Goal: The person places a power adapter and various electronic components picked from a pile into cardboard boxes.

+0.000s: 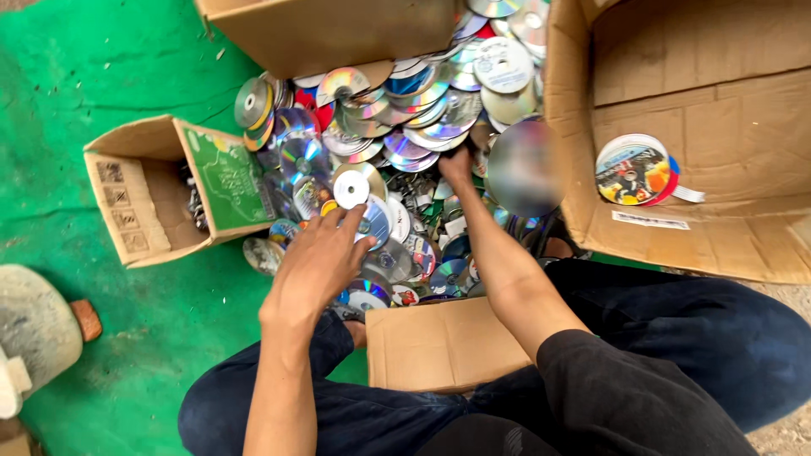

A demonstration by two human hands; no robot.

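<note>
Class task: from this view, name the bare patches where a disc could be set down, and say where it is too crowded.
Free: the green mat left of the small open carton, and the floor of the big box around its few discs. Crowded: the disc pile between the boxes, where the left hand and right hand work.
</note>
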